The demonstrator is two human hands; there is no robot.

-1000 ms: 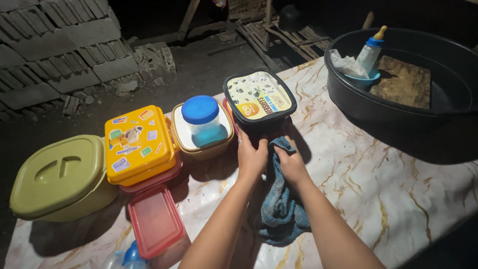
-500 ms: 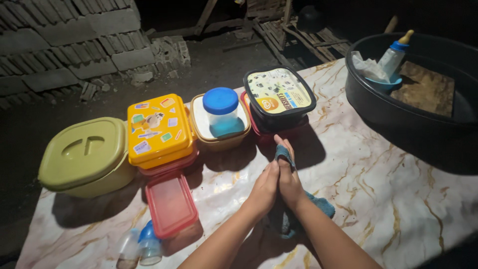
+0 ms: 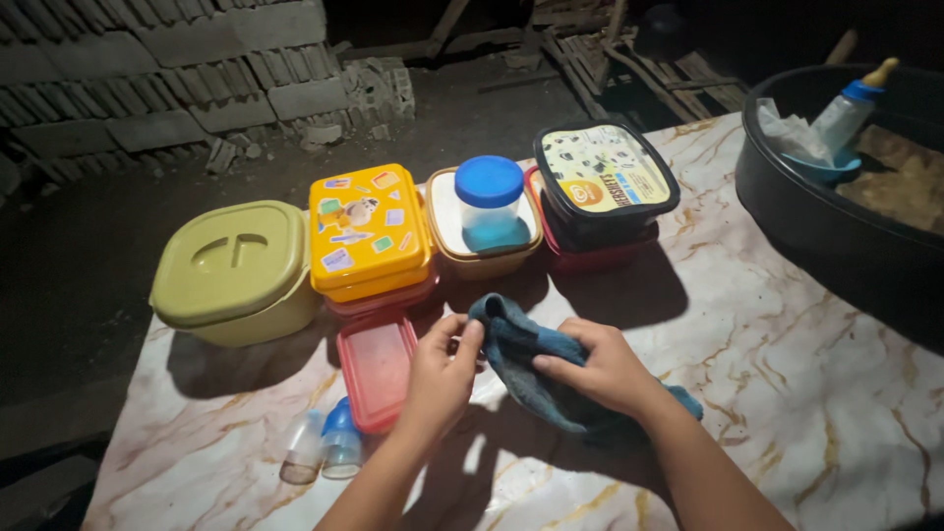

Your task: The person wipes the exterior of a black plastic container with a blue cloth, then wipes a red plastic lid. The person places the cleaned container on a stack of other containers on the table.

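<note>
Blue cloth (image 3: 536,369) lies bunched on marble-patterned table (image 3: 787,393), near front edge, midway along. Cloth is grasped by both hands: left hand (image 3: 442,379) pinches raised corner between fingertips, right hand (image 3: 605,369) presses down and grips bunched middle. Step in hand is judged as gathering or folding of cloth. Next move calls for steady hold on both ends, clear of red flat box (image 3: 377,366) just left. Row of lidded containers, yellow box (image 3: 369,231) among them, stands along far edge. Dark basin (image 3: 787,206) sits at far right corner.

Open marble table (image 3: 787,393) to the right & front; row of boxes (image 3: 369,231) blocks the back, red box (image 3: 377,369) + bottles (image 3: 324,447) crowd left, black tub (image 3: 836,216) far right.
</note>
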